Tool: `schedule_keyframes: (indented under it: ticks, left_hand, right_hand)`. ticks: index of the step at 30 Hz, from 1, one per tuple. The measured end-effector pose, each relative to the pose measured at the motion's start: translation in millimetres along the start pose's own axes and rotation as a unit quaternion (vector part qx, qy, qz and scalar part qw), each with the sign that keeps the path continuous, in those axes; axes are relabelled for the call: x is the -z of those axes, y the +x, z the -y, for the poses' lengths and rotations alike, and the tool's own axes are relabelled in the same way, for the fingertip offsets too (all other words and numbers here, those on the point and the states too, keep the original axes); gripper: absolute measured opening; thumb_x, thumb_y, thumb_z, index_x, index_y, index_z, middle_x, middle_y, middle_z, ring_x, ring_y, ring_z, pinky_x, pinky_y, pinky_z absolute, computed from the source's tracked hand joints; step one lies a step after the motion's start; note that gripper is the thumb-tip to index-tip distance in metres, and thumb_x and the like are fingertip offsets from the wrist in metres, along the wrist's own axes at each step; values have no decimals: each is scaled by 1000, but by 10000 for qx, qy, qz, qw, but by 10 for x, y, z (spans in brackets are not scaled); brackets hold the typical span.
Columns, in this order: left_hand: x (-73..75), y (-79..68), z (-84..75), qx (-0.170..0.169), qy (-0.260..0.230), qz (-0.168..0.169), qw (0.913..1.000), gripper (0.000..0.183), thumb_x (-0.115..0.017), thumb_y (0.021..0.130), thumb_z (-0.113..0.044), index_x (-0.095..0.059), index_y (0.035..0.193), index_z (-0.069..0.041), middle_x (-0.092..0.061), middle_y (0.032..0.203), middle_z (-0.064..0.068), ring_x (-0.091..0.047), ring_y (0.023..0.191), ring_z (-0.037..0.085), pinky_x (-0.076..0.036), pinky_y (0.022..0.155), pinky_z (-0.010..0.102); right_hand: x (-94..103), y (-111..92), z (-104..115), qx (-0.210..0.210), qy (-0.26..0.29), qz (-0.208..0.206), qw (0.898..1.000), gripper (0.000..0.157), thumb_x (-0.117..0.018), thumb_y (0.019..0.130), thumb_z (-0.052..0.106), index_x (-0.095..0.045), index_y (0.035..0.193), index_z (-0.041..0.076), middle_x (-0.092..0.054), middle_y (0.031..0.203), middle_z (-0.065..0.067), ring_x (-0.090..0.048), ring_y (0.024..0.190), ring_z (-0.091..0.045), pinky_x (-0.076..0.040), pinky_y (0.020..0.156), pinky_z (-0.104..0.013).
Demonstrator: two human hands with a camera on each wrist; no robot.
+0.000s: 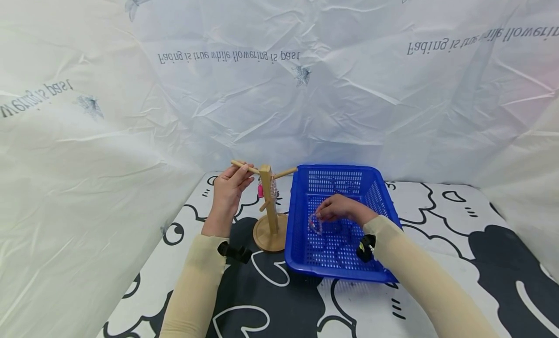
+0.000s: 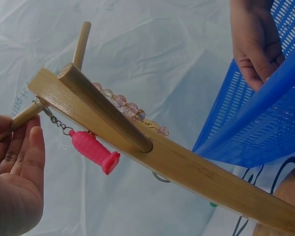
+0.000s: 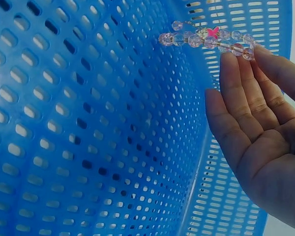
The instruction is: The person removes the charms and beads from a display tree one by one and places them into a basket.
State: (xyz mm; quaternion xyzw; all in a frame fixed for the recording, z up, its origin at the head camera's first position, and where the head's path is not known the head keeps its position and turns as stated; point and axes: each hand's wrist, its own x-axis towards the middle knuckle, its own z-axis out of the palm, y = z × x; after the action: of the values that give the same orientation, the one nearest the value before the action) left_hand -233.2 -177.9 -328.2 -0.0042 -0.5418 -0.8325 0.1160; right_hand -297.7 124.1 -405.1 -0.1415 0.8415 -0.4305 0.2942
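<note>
On the worktop, right hand pinches a bracelet, apparently hanging; beyond basket's left rim, left hand grips the rack.

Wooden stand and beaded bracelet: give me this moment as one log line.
left hand: holds peg of wooden stand | right hand: pinches beaded bracelet at blue basket | pink charm: hangs from peg

In the head view's lower middle, a keychain hangs on a stand left of a basket.
</note>
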Motion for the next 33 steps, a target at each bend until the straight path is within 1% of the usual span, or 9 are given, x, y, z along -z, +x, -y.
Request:
schedule_keyframes:
  ticks: [4, 5, 8, 13, 17, 21, 25, 28, 33]
  left_hand:
    - [4, -4, -2, -4, -8, 1, 10000, 10, -58, 98, -7, -66, 105, -6, -76, 87, -5, -73, 84, 5, -61, 77, 18]
    - [5, -6, -4, -1, -11, -5, 10000, 9, -59, 98, -7, -67, 101, -10, -76, 88, -4, -73, 85, 5, -61, 77, 18]
    - [4, -12, -8, -17, 3, -10, 10000, 9, -59, 98, -7, -68, 99, -11, -76, 88, -4, -73, 85, 5, -61, 78, 18]
    - [2, -16, -5, 5, 8, -28, 10000, 9, -59, 98, -7, -67, 99, -11, -76, 88, -5, -73, 85, 5, -61, 77, 18]
    - [-3, -18, -4, 19, 66, -8, 10000, 8, -59, 98, -8, -66, 102, -10, -76, 87, -7, -73, 85, 4, -61, 78, 18]
    - [-4, -15, 3, 14, 93, -41, 9999, 10, -59, 98, -8, -65, 106, -7, -76, 87, -7, -73, 85, 4, -60, 78, 18]
    - [-3, -17, 4, 15, 116, -59, 9999, 12, -58, 99, -8, -64, 109, -6, -76, 87, -7, -73, 86, 4, -60, 78, 18]
    - [-6, -22, -4, 33, 114, -57, 9999, 12, -59, 98, -8, -64, 108, -6, -76, 87, -7, -73, 86, 4, -60, 78, 18]
    - [-10, -20, -23, 44, 101, -65, 9999, 10, -60, 98, -9, -65, 106, -8, -76, 86, -8, -73, 86, 4, -61, 78, 19]
  right_hand:
    - [4, 5, -6, -16, 37, -35, 10000, 26, -61, 97, 15, -69, 114, -4, -73, 109, -16, -70, 92, -15, -59, 93, -45]
    - [5, 2, -5, -21, 50, -51, 10000, 26, -62, 97, 14, -69, 114, -5, -73, 108, -16, -70, 92, -16, -59, 93, -45]
    - [11, 5, -14, -1, 39, -67, 10000, 28, -62, 97, 14, -68, 115, -6, -73, 108, -17, -71, 93, -17, -58, 94, -45]
    - [13, 28, -46, -8, 35, -110, 9999, 29, -62, 97, 14, -67, 117, -6, -73, 108, -15, -71, 93, -16, -58, 95, -46]
    - [13, 32, -67, 53, -71, -136, 9999, 28, -62, 97, 14, -67, 117, -5, -72, 109, -16, -71, 95, -18, -57, 95, -46]
    - [9, 35, -87, 105, -187, -259, 9994, 26, -62, 97, 14, -68, 115, -3, -72, 110, -17, -70, 97, -20, -58, 95, -46]
    - [0, 39, -108, 175, -278, -407, 9986, 24, -62, 97, 12, -68, 114, -4, -71, 109, -18, -69, 96, -22, -59, 91, -46]
    - [-2, 49, -129, 193, -301, -468, 9983, 24, -62, 96, 10, -68, 113, -6, -71, 108, -20, -69, 96, -25, -59, 90, -46]
    - [1, 101, -167, 128, -354, -555, 9977, 23, -62, 96, 10, -69, 112, -5, -72, 106, -19, -70, 96, -27, -59, 89, -44]
